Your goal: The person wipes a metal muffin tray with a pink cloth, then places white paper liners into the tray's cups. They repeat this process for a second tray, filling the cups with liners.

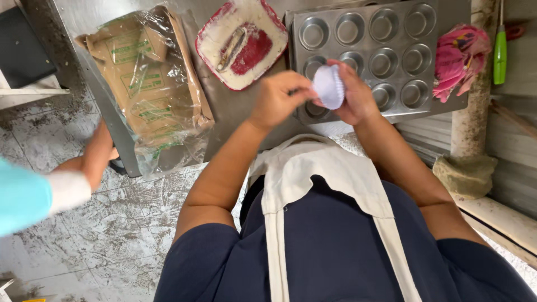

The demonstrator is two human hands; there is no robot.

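1. The right hand is curled around a stack of white paper baking cups, gripping it from the side above the near edge of the muffin tin.
2. The left hand is closed in a pinch, its fingertips touching the rim of the stack where the two hands meet.
3. The stack is held in the air between both hands, just over the front row of the tin; it hides part of one cup of the tin.
4. The muffin tin is grey metal with round hollows that look empty, and it lies flat on the steel table.
5. Just to the left of the tin sits a red square dish coated in white, with a utensil lying in it.
6. Further left lies a brown paper sack in a clear plastic bag, reaching to the table's front edge.
7. To the right of the tin lies a bunched pink cloth, and beside it hangs a green-handled tool.
8. Another person's arm with a white and light blue sleeve shows at the left, below the table's corner.
9. The person wears a cream apron over a dark blue shirt.
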